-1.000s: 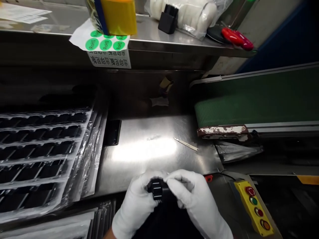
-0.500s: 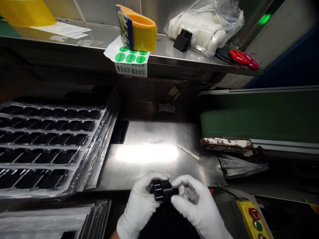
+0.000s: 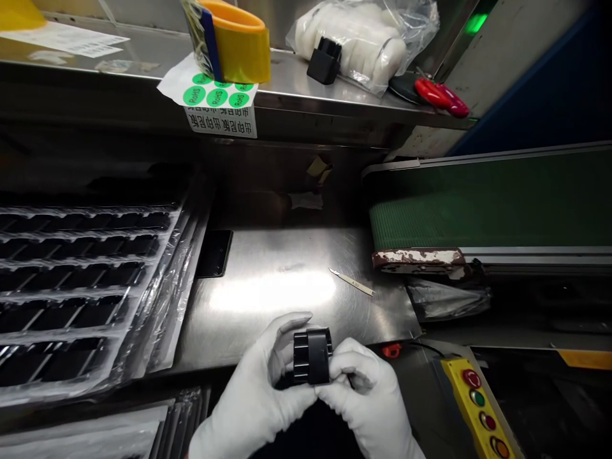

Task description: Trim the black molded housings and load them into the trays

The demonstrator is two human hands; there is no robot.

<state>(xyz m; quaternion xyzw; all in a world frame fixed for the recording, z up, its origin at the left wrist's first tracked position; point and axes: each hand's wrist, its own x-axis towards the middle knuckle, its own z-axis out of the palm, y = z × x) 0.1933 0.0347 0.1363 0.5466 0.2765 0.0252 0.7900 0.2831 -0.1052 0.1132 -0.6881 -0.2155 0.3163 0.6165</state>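
Note:
Both my hands wear white gloves and meet at the near edge of the steel worktop (image 3: pixel 287 280). Between them is a small black ribbed plastic part (image 3: pixel 312 356), held upright. My left hand (image 3: pixel 258 395) curls round its left side with the thumb near the top. The fingers of my right hand (image 3: pixel 366 398) pinch its right lower side. A thin metal blade (image 3: pixel 352 282) lies on the worktop beyond my hands, apart from them.
Clear trays of black parts (image 3: pixel 81 287) fill the left. A green conveyor belt (image 3: pixel 478 210) runs on the right. A yellow button box (image 3: pixel 480 408) sits at lower right. The shelf above holds a yellow tape dispenser (image 3: pixel 234 41), green stickers (image 3: pixel 215 92), bagged white gloves (image 3: pixel 363 32) and a red-handled tool (image 3: pixel 440 95).
The black part has been turned and raised so it stands upright between my hands. The view has shifted slightly.

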